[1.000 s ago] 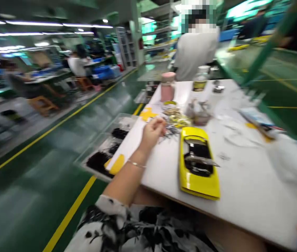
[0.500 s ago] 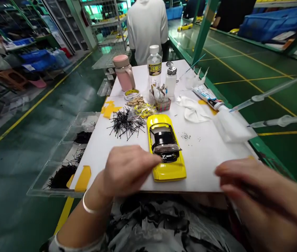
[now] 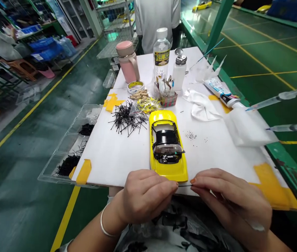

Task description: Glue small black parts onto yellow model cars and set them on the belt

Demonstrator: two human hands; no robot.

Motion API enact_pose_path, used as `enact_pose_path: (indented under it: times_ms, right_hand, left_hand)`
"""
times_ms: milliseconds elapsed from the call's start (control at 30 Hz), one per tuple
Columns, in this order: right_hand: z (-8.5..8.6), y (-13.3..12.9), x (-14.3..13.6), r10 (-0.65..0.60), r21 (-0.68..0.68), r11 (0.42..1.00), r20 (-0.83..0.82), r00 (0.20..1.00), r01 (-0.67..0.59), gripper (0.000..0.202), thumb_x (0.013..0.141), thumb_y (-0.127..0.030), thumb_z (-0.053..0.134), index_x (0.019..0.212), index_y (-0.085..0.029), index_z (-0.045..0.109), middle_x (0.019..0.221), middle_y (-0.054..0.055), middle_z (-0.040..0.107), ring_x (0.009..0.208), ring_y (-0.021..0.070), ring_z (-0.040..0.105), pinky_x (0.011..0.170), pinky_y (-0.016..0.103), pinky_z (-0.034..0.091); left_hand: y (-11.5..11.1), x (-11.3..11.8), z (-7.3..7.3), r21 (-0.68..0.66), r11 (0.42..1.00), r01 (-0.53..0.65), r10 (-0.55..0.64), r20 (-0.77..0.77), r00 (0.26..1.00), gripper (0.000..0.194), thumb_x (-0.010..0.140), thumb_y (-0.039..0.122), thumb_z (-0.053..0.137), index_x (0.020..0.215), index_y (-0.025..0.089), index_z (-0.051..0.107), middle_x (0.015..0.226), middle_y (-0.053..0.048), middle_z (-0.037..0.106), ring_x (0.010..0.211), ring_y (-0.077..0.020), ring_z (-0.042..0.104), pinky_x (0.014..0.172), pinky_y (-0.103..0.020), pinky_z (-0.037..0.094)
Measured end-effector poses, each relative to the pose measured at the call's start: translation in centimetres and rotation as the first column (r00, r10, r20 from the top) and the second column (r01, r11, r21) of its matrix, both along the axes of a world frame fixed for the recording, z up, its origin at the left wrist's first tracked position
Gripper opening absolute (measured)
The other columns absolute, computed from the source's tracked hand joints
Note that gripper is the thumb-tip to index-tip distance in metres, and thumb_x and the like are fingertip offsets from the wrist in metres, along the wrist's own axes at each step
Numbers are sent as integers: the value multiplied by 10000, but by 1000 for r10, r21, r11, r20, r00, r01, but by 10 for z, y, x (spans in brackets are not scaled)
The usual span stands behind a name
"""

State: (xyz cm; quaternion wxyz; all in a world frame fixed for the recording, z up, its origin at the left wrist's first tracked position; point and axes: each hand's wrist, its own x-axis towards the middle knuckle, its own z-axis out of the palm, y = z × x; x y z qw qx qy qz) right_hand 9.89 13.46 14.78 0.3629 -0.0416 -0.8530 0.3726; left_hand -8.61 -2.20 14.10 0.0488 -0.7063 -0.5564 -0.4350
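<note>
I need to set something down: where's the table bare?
Left of the yellow car, between the black sticks and near-left tape; right of it, between the black specks and near-right tape. Crowded beyond the car: plastic bag, small box, bottle, pink flask.

Table (image 3: 114, 154): we see plain white
Car (image 3: 171, 173): yellow, black roof (image 3: 165, 137)
Rods (image 3: 124, 118): black, by the left edge
Tape (image 3: 273, 189): orange-yellow, near right corner
Cup (image 3: 126, 66): pink, far left corner
Our top (image 3: 186, 224): black-and-white pattern
</note>
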Motion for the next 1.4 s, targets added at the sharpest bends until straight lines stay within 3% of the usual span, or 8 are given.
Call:
enact_pose_path:
  times_ms: [200,500,567,700,800,1067,1233,1400]
  right_hand:
    - [-2,12,-8,-29,55,998,-25,999,31,264,944,26,708,1100,-185,736,976,6,745,832,57,726,777,95,575]
    - [-8,15,-12,-84,204,976,17,996,79,154,1005,-31,678,1081,-160,716,948,35,739,823,91,718,739,159,562]
    - [-10,14,-20,-129,198,972,7,992,125,153,984,-18,702,1048,-157,714,924,30,735,802,87,702,734,156,556]
    - [-16,12,-35,-176,207,963,1,984,172,139,965,-22,720,1014,-151,727,902,34,745,780,98,703,730,172,562]
    - [-22,11,-40,-212,228,952,21,977,202,134,958,-25,728,1002,-151,735,909,39,754,773,107,710,712,187,561]
    - [-27,13,-39,-228,307,931,61,972,199,136,963,-49,735,997,-179,712,923,36,757,763,120,715,691,203,566]
    - [-26,13,-40,-232,344,919,69,970,195,158,975,-35,687,989,-191,702,900,34,759,746,132,722,675,225,560]
    - [-25,14,-40,-237,374,907,72,969,194,214,977,-5,608,944,-189,712,885,36,760,729,142,720,644,246,540]
  left_hand:
    - [6,10,-1,-37,993,-110,113,127,985,174,910,51,728,1070,114,704,825,-64,786,667,-149,715,634,-264,562]
    - [-4,-5,0,-205,977,-53,125,356,926,91,973,191,749,1054,197,708,795,-8,761,662,-118,696,649,-222,533]
    - [-7,-14,-5,-262,960,-102,225,499,837,104,1007,246,733,1108,240,712,809,19,749,697,-99,690,694,-197,548]
    - [-4,-31,-16,-353,921,-167,384,746,544,171,1010,279,724,1169,281,662,970,7,715,888,-115,680,736,-187,577]
    - [3,-38,-22,-377,921,-95,377,804,460,268,974,280,757,1208,276,626,1218,-35,677,1143,-149,654,905,-234,598]
    - [8,-36,-27,-406,913,37,345,819,459,455,994,332,725,1394,288,512,1571,-111,537,1498,-267,508,1161,-420,523]
    - [10,-36,-29,-406,913,31,332,786,521,527,999,346,706,1461,306,456,1619,-120,498,1526,-287,494,1166,-441,537]
    - [16,-31,-33,-415,908,-51,360,713,602,661,982,310,697,1557,356,374,1780,-97,273,1641,-322,329,1239,-502,474]
